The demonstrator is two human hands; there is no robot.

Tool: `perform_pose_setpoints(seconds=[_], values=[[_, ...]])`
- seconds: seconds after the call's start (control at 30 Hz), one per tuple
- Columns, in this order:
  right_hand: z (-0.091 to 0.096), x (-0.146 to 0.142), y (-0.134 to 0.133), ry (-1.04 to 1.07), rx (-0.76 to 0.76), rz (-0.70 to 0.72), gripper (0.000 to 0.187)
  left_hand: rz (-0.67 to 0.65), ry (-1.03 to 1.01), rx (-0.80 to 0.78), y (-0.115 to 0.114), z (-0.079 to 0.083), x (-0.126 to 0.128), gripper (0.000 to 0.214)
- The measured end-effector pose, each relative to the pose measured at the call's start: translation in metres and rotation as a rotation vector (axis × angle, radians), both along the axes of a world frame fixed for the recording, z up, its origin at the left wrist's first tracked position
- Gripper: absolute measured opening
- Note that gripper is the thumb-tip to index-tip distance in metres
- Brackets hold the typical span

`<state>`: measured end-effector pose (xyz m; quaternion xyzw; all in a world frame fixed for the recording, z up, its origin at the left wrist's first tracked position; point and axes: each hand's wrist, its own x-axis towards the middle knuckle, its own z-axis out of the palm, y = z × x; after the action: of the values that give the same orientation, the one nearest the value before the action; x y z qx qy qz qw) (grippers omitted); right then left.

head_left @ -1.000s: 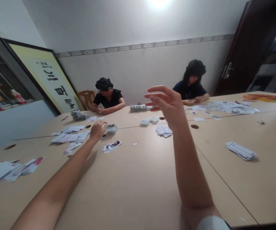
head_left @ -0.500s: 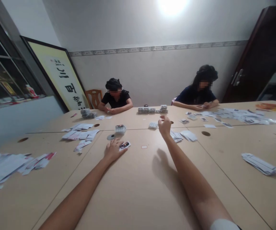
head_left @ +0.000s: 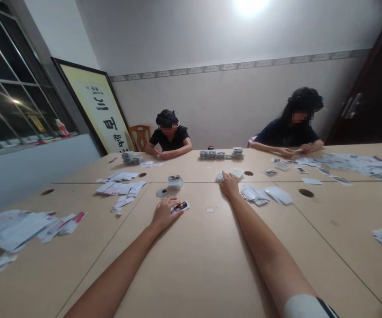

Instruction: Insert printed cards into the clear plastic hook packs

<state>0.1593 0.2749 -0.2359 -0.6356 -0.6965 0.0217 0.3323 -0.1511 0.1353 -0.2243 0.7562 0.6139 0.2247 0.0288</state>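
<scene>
My left hand (head_left: 165,215) lies on the table with its thumb and fingers at the edges of a small white card (head_left: 183,206) bearing a dark picture, steadying it there. Farther forward, my right hand (head_left: 230,184) rests over a low stack of small white cards (head_left: 237,173). Its fingers are apart and reach onto the stack; what lies under the fingertips is hidden. Between the hands lies a little white label with a reddish border (head_left: 210,210). Just beyond my left hand stands a pile of picture cards (head_left: 175,181) beside a grey round disc (head_left: 161,193).
Loose white papers (head_left: 121,187) spread on the left, with more (head_left: 21,229) nearer me. White slips (head_left: 265,194) lie right of my right hand. Neat card stacks (head_left: 220,154) line the far side. Two people (head_left: 171,138) sit opposite, hands on small items. Table holes (head_left: 306,193) show.
My right hand has come down from above the table onto the white card stack, its fingers opening out. My left hand stays at the picture card. The view has turned slightly left.
</scene>
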Motion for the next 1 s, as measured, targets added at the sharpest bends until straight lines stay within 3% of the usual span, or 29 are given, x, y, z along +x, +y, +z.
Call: perform_pose_setpoints(seconds=[0.3, 0.5, 0.6, 0.77, 0.9, 1.0], values=[[0.009, 0.015, 0.002, 0.002, -0.007, 0.084, 0.036, -0.037, -0.053, 0.095, 0.0, 0.003, 0.0, 0.036], [0.01, 0.005, -0.008, 0.048, 0.057, 0.123, 0.038, 0.017, -0.034, 0.159, -0.002, 0.006, 0.005, 0.039], [0.004, -0.008, -0.034, 0.06, 0.055, 0.222, 0.037, 0.046, -0.017, 0.189, -0.005, 0.008, 0.008, 0.039], [-0.01, -0.016, -0.102, 0.102, -0.001, 0.378, 0.028, 0.023, -0.006, 0.242, -0.012, 0.013, 0.015, 0.035], [-0.008, -0.013, -0.149, 0.228, -0.01, 0.393, 0.037, -0.04, -0.009, 0.274, -0.022, 0.016, 0.032, 0.034], [-0.003, -0.017, -0.171, 0.394, 0.003, 0.353, 0.033, -0.107, -0.01, 0.281, -0.03, 0.016, 0.054, 0.035]])
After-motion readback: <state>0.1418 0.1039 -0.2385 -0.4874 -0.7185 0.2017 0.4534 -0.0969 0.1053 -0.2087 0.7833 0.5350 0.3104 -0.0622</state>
